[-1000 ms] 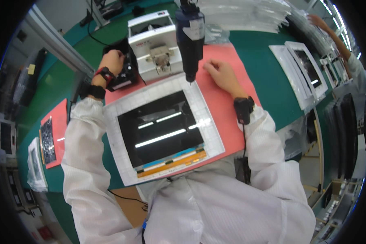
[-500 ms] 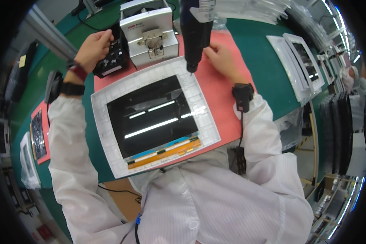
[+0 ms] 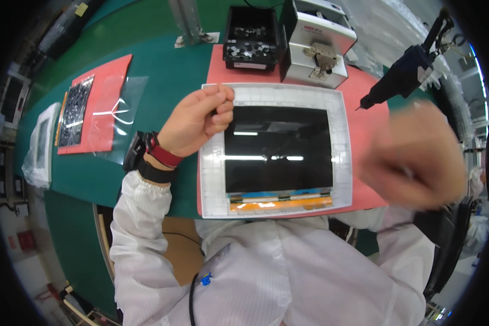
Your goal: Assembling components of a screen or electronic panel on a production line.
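A white plastic frame (image 3: 213, 185) lies on the pink mat (image 3: 370, 136), with a dark glossy display panel (image 3: 277, 174) set in it. Along the panel's near edge runs an orange strip (image 3: 280, 203). My left hand (image 3: 204, 117) hangs over the frame's upper left edge, fingers curled and pinched together; whatever they hold is hidden. My right hand (image 3: 418, 157) is smeared by motion at the right of the mat, nearer to me than the dark electric screwdriver (image 3: 399, 79). I cannot make out its fingers.
Behind the frame stand a black bin (image 3: 251, 62) of small metal pieces and a silver box-shaped machine (image 3: 318, 46). To the left, another pink sheet (image 3: 100, 130) bears a dark panel, beside a plastic-wrapped white frame (image 3: 42, 144). The screwdriver's tip points down toward the mat.
The view has turned. My left hand has gone from the black bin to the frame's upper left edge. My right hand has left the area behind the screwdriver and swung right and nearer.
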### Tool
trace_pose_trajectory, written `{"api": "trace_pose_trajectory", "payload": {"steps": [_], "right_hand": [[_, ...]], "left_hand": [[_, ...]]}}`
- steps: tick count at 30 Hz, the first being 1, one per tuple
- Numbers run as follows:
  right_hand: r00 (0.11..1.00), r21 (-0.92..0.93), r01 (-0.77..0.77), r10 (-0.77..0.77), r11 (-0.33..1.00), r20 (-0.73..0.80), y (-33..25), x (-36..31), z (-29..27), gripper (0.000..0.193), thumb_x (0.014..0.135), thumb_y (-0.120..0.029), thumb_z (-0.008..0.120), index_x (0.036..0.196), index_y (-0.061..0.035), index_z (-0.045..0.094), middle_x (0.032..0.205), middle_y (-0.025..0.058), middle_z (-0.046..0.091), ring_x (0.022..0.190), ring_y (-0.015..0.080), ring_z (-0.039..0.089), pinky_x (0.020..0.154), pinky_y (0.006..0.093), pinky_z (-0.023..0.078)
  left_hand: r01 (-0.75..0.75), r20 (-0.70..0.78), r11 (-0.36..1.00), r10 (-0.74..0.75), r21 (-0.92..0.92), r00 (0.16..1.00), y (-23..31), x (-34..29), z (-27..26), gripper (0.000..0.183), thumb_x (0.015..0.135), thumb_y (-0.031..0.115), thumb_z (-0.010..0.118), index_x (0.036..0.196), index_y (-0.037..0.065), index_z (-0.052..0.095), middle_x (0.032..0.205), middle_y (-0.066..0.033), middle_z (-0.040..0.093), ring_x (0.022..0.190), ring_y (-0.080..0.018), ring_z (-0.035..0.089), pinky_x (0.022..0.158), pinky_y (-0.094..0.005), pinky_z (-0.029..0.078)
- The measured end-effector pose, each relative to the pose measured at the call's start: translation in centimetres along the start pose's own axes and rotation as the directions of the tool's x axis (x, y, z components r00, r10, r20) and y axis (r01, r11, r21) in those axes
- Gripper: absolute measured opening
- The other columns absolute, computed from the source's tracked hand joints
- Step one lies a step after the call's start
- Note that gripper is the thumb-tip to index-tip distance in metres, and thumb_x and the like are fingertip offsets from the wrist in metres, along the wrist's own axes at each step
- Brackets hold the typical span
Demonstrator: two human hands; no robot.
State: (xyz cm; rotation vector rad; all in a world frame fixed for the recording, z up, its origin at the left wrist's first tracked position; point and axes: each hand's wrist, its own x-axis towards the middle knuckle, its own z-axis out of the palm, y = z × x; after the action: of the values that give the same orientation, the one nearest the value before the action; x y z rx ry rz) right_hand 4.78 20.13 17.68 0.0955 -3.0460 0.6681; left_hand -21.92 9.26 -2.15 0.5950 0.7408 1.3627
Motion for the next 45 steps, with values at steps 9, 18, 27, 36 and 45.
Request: {"api": "trace_pose_trajectory", "payload": {"steps": [9,18,27,36,45], "right_hand": [[0.934,0.482,-0.163,0.293,0.861,-0.206,7.7,7.9,12.9,0.018,0.082,-0.005,0.071,0.100,-0.0060,0.069,0.081,0.0030,0.062,0.067,0.0093,0.055,0.058,0.0241,0.044],[0.925,0.521,-0.135,0.296,0.843,-0.239,8.9,8.7,13.8,0.016,0.081,-0.003,0.073,0.096,-0.0044,0.069,0.083,0.0022,0.062,0.065,0.0083,0.053,0.056,0.0226,0.042],[0.899,0.372,-0.034,0.191,0.927,-0.393,8.6,8.7,14.7,0.014,0.080,-0.001,0.074,0.091,-0.0041,0.066,0.081,0.0021,0.058,0.058,0.0078,0.050,0.051,0.0224,0.040],[0.893,0.119,0.065,-0.004,0.991,-0.449,8.8,8.7,14.9,0.023,0.074,-0.001,0.076,0.095,-0.0040,0.067,0.092,0.0054,0.060,0.064,0.0134,0.061,0.056,0.0268,0.051],[0.891,0.263,-0.022,0.138,0.965,-0.432,8.8,8.8,15.3,0.018,0.078,0.004,0.071,0.094,-0.0021,0.064,0.093,0.0059,0.060,0.067,0.0119,0.061,0.056,0.0246,0.049]], "left_hand": [[0.047,0.029,0.993,-0.050,0.106,0.998,-1.7,-1.3,0.5,0.017,0.105,0.020,0.048,0.106,0.005,0.054,0.081,0.0035,0.051,0.064,-0.0022,0.043,0.052,-0.0163,0.034],[0.073,0.041,0.997,-0.074,0.021,0.996,-1.7,-0.8,0.3,0.019,0.105,0.024,0.049,0.101,0.005,0.055,0.079,0.0034,0.053,0.060,-0.0022,0.040,0.051,-0.0167,0.032],[0.091,-0.026,0.996,-0.090,0.019,0.996,-2.0,-1.1,0.7,0.021,0.105,0.026,0.048,0.096,0.009,0.054,0.078,0.0031,0.054,0.059,-0.0019,0.041,0.050,-0.0165,0.032],[0.059,-0.094,0.994,-0.050,0.095,0.994,-2.2,-1.1,0.8,0.027,0.107,0.027,0.043,0.101,0.005,0.056,0.078,0.0019,0.054,0.058,-0.0031,0.042,0.051,-0.0173,0.034],[0.092,-0.091,0.995,-0.089,0.031,0.992,-1.6,-1.2,1.0,0.025,0.106,0.026,0.045,0.101,0.005,0.056,0.078,0.0017,0.054,0.060,-0.0031,0.041,0.051,-0.0175,0.033]]}}
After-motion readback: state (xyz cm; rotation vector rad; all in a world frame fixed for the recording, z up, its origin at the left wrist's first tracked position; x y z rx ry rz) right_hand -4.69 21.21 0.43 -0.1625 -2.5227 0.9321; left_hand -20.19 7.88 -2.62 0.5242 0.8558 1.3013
